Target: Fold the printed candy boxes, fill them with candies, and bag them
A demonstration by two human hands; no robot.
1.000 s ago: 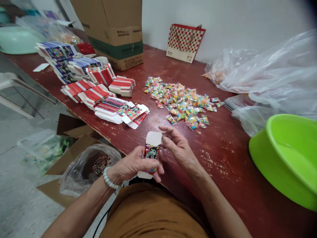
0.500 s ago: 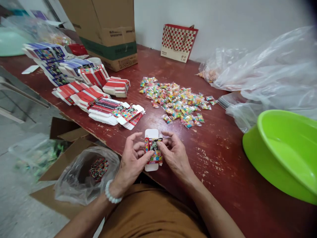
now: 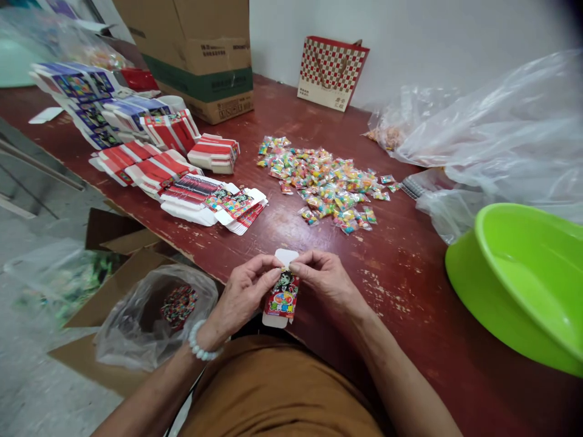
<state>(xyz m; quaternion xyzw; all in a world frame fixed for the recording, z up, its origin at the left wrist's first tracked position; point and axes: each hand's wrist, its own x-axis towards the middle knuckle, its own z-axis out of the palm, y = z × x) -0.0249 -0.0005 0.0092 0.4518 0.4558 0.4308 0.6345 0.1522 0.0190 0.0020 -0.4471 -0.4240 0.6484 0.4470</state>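
Note:
Between my two hands is a small printed candy box (image 3: 283, 297), red with a cartoon figure and bright lettering, its white end flaps sticking out at top and bottom. My left hand (image 3: 248, 288) pinches its upper left edge with thumb and forefinger. On the upper right, my right hand (image 3: 325, 279) grips the box near the top flap. Beyond the hands lies a heap of small clear candy packets (image 3: 328, 182) with colourful pieces inside. Left of that heap, flat red cartons (image 3: 237, 206) lie fanned out beside bundled red cartons (image 3: 157, 173).
A lime-green basin (image 3: 510, 291) stands at the right, with clear plastic bags (image 3: 501, 139) behind it. A big cardboard box (image 3: 204, 67) and a checked paper bag (image 3: 332, 73) stand at the back. Below the table's left edge is an open carton with a lined plastic bag (image 3: 150, 328).
The candy box has tilted and sits slightly lower in view. Both hands' fingertips have moved from its sides and front to its top end.

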